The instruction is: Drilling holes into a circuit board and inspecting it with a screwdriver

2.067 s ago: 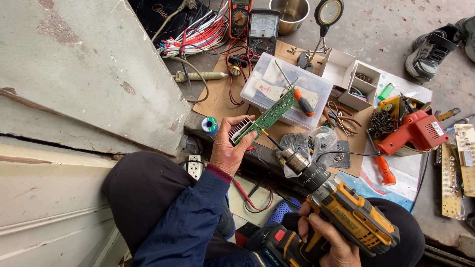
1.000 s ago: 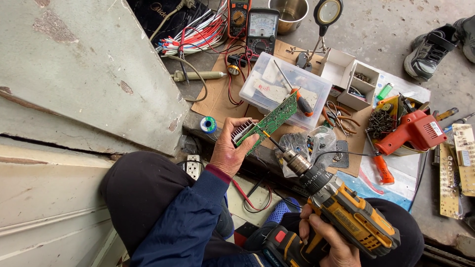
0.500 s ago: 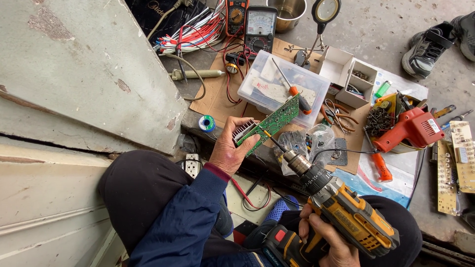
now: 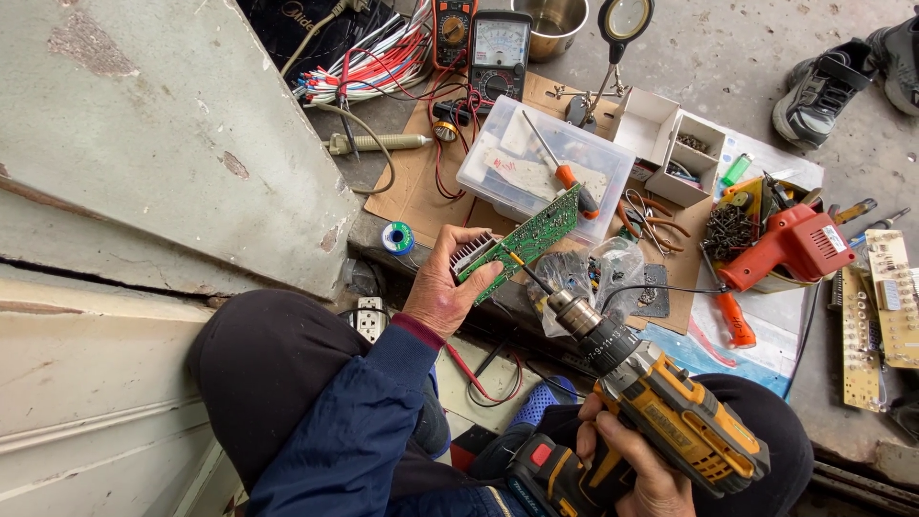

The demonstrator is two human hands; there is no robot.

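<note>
Head view. Left hand (image 4: pixel 442 287) sits just left of frame centre, fingers curled closed around the lower end of a green circuit board (image 4: pixel 525 239) that carries a ribbed metal heat sink (image 4: pixel 473 253). The board tilts up toward 1 o'clock, raised over the edge of a brown cardboard sheet (image 4: pixel 414 187).

Right hand (image 4: pixel 637 464) at 5 o'clock, fingers wrapped shut on the grip of a yellow-and-black cordless drill (image 4: pixel 661 412). Its thin bit (image 4: pixel 525 268) points toward 11 o'clock; the tip touches the board face near the heat sink.

Beyond the board at 12 o'clock — a clear plastic box (image 4: pixel 544 168), rectangular, with white paper inside and an orange-handled screwdriver (image 4: pixel 560 163) lying across it. Two multimeters (image 4: pixel 481 43) stand at the top edge, one orange-cased, one grey with a pale dial face. Small white cardboard boxes (image 4: pixel 670 144), open, at 1 o'clock. Red corded power tool (image 4: pixel 790 247) at 3 o'clock — a small white label on its side, print too small to tell. Spool of solder (image 4: pixel 397 237) at 10 o'clock from the board. Bundle of red, white and blue wires (image 4: pixel 369 62) at 11 o'clock. Tan circuit boards (image 4: pixel 881 316) at the right edge.
</note>
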